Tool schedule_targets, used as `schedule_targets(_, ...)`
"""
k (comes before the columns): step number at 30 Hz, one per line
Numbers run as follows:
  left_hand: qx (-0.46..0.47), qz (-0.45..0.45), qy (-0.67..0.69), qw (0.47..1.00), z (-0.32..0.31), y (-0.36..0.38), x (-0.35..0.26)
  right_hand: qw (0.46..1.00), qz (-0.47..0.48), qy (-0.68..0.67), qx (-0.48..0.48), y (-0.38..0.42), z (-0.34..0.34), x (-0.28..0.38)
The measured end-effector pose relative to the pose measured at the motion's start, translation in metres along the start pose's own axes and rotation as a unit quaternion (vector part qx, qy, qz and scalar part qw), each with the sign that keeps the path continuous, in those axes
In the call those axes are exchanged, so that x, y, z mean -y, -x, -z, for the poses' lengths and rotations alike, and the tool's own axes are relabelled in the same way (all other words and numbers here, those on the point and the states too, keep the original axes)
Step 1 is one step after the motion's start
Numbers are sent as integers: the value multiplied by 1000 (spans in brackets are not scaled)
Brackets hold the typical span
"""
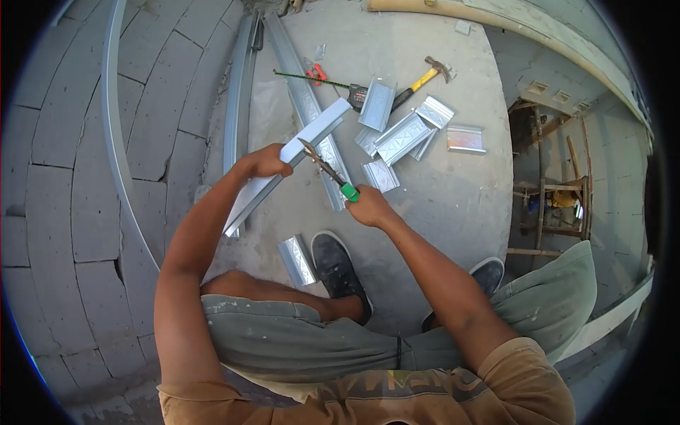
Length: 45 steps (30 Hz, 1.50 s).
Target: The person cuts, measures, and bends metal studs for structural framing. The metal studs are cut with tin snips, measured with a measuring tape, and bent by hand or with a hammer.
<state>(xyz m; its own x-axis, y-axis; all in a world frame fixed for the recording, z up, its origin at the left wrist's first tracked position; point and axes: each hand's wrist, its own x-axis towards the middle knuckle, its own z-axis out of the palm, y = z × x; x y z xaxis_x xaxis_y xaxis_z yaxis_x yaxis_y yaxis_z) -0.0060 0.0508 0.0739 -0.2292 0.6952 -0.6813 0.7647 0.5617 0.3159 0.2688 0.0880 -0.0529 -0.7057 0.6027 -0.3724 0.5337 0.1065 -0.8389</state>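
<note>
My left hand (269, 161) is wrapped round a metal channel (320, 130), a length of silvery profile slanting up to the right over the concrete floor. In my right hand (370, 207) is a pair of tin snips (349, 192) with green on the handle. The snips' blades point up and left, their tips overlapping the channel's edge just right of my left hand. Beneath both hands runs a longer metal channel (296, 72) on the floor. Several short cut channel pieces (404, 139) lie piled beyond my right hand.
Past the pile are a tape measure (356, 96) with its blade out, a yellow-handled hammer (426, 76) and a red-handled tool (320, 72). One short piece (297, 261) lies by my shoe (334, 263). Block wall (85, 205) stands left; the floor edge drops off right, near wooden scaffolding (542, 177).
</note>
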Motion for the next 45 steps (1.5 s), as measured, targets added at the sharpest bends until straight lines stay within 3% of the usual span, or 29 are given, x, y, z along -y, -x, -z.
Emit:
schedule_targets(3,-16,-17,12,1000,3,-1,0,999,7,-45,14,15,8,17)
schedule_targets(5,-31,-32,14,999,11,2,-6,992,103,-45,-49,31,8,28)
schedule_targets(10,-36,-106,-28,993,15,10,-27,997,68,-5,-41,24,-4,16)
schedule_targets(15,-29,-109,-52,992,14,10,-30,998,31,-27,-45,21,-13,9)
schedule_targets(17,-23,-105,-52,993,14,13,-35,987,78,-39,-138,22,-26,0)
schedule_targets(18,-3,-95,-53,994,15,15,-35,986,82,-38,-138,23,-26,0)
schedule_targets(22,53,-19,-79,995,14,19,-25,997,52,-50,-25,18,-14,0)
schedule_targets(25,15,-21,-46,999,7,21,2,993,46,-74,74,6,9,9)
schedule_targets(29,49,7,-80,996,11,28,-11,976,-9,-120,179,11,22,22)
schedule_targets(36,64,-47,-144,986,12,28,-21,974,-29,-159,158,23,8,23)
schedule_targets(38,43,-52,-32,997,11,31,-25,903,-61,-369,212,29,9,30)
schedule_targets(39,42,-53,-30,997,14,30,-25,903,-61,-368,212,25,12,31)
schedule_targets(42,62,-52,-87,993,23,27,-26,987,25,-78,140,12,21,30)
schedule_targets(45,44,-54,-91,993,17,30,-26,989,6,-87,117,15,21,30)
